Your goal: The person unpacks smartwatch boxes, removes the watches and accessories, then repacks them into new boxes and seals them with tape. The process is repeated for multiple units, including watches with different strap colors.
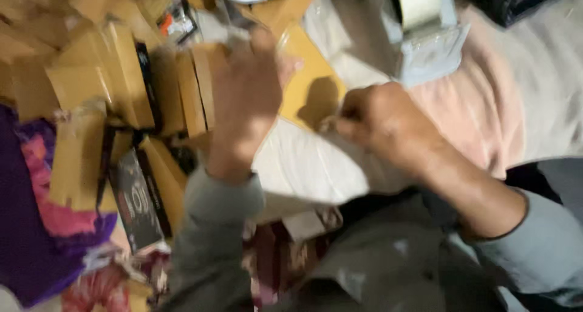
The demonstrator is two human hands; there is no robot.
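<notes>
white wrapped parcel [303, 166] under both hands, left hand [246, 99] loosely open, right hand [379, 120] fisted on its edge

Stacked cardboard boxes [121, 81] crowd the left; pink cloth [486, 105] lies open.

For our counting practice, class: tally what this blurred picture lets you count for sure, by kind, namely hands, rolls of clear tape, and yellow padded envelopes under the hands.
Hands: 2, left hand and right hand
Roll of clear packing tape: 1
Yellow padded envelope: 1
Total: 4
The brown cardboard boxes at left are too blurred to count.
</notes>
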